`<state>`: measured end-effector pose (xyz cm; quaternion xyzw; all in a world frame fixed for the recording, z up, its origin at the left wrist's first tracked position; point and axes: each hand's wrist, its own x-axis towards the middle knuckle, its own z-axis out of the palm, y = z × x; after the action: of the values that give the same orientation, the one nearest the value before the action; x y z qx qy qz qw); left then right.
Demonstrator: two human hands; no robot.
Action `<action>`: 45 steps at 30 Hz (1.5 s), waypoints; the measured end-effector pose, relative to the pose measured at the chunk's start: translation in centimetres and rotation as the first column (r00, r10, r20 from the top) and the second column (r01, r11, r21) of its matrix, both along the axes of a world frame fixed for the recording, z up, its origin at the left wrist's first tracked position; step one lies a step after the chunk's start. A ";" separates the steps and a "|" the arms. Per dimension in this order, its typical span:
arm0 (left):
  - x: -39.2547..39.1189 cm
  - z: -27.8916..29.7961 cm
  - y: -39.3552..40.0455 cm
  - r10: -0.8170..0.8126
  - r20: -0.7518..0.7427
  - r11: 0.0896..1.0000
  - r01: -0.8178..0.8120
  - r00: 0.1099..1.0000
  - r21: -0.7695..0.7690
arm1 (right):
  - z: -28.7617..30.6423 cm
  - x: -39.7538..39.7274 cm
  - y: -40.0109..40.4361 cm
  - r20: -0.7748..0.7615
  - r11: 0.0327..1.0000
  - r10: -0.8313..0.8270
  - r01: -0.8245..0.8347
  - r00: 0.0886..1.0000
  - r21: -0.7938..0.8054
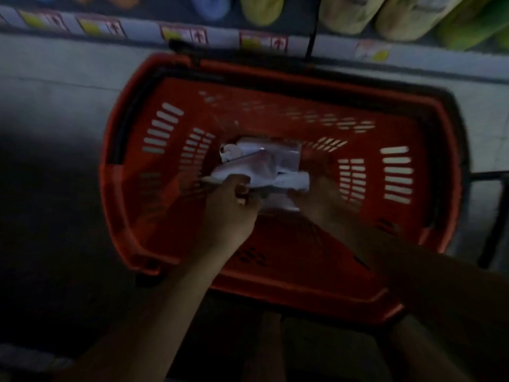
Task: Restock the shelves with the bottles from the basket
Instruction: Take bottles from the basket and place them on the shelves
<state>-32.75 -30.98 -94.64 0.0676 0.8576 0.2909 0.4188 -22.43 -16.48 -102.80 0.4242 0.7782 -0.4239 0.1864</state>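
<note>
A red plastic basket (165, 238) stands on the floor below me, in front of the shelf. Pale white bottles (264, 164) lie on its bottom, blurred by motion. My left hand (230, 201) reaches into the basket and its fingers curl round the near end of a white bottle. My right hand (321, 201) is beside it at the right end of the bottles, too blurred to show its fingers clearly.
The bottom shelf edge (220, 31) with yellow and red price labels runs along the top. Yellow-green containers (349, 12) and a blue one (212, 6) stand on the shelf. A dark metal frame (493, 216) is at the right, and grey floor (55, 111) lies to the left.
</note>
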 end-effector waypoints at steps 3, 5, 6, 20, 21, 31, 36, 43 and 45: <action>-2.8 -4.1 0.1 0.107 0.070 0.993 -0.104 0.992 -0.048 | -3.6 -4.7 -1.2 -0.145 0.997 0.066 -0.071 0.987 -0.026; -4.2 -6.2 -0.4 0.230 0.156 0.973 -0.221 0.961 -0.073 | -5.8 -7.3 -2.1 -0.124 0.956 0.291 -0.291 0.949 0.016; -4.6 -7.2 -0.8 0.289 0.203 0.957 -0.278 0.935 -0.085 | -6.6 -8.5 -2.4 -0.063 0.903 0.426 -0.420 0.902 0.091; -2.7 -4.5 0.4 0.686 0.552 0.658 -0.727 0.474 -0.194 | -2.9 -6.0 0.1 0.218 0.968 0.154 -0.103 0.964 -0.229; -2.6 -4.0 0.8 0.668 0.546 0.682 -0.709 0.505 -0.179 | -1.1 -5.2 0.5 0.213 0.906 -0.034 0.120 0.976 -0.406; -0.8 1.9 2.3 0.404 0.846 0.515 -0.851 0.349 0.105 | 12.6 0.3 -1.9 0.259 0.292 -0.583 0.496 0.770 -0.818; -0.7 2.0 1.8 0.339 0.828 0.638 -0.756 0.446 0.146 | 12.6 0.8 -2.1 0.164 0.509 -0.365 0.344 0.916 -0.789; -3.3 0.0 -1.6 0.535 0.766 0.544 -0.839 0.355 0.008 | 4.9 1.9 2.6 0.242 0.889 -0.348 0.401 0.906 -0.223; -3.8 -0.4 -3.0 0.585 0.729 0.500 -0.866 0.356 0.022 | 1.6 2.8 3.7 0.337 0.956 -0.244 0.285 0.909 -0.076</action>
<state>-36.53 -34.02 -95.01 -0.3482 0.5119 0.6232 0.4779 -19.67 -12.77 -101.19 0.5773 0.6445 -0.4171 0.2782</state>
